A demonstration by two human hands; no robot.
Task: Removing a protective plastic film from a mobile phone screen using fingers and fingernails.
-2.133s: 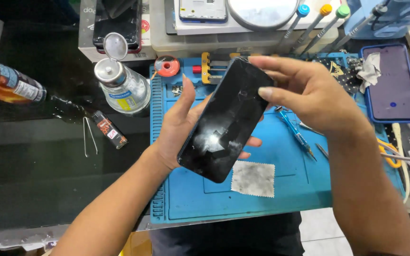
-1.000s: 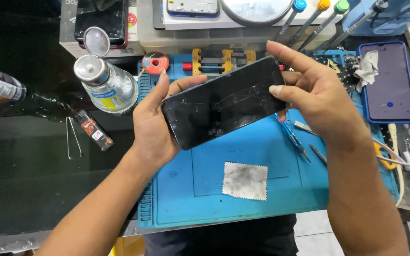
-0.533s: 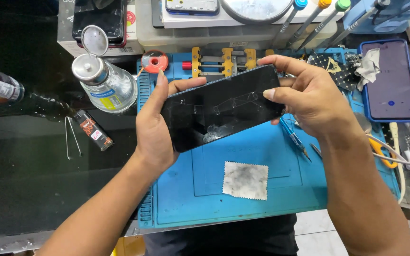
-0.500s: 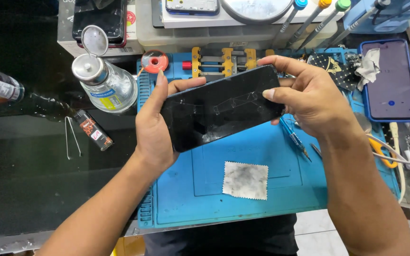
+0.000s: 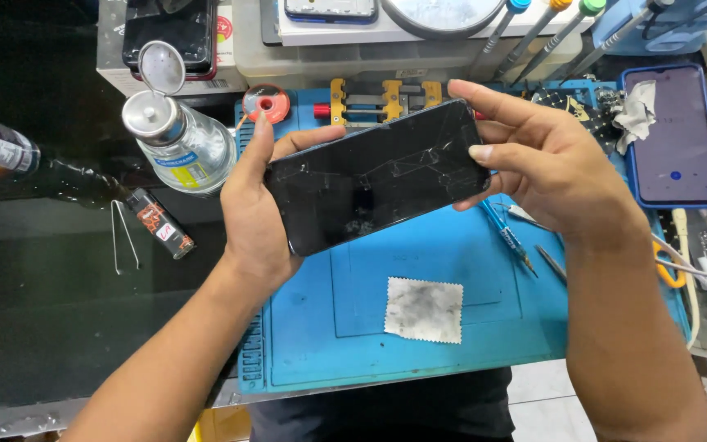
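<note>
Between left hand (image 5: 254,214) and right hand (image 5: 554,168), cracked phone (image 5: 376,176)

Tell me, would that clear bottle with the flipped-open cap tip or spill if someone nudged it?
The clear bottle looks squat and broad at the base, so it would probably slide rather than tip. Its hinged cap stands open, so a hard knock might slosh liquid out. It appears to be rigid.

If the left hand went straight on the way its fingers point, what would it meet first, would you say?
The left hand points up and away, holding the phone. Straight on, it would probably meet the red spool first, though depth is unclear.
</note>
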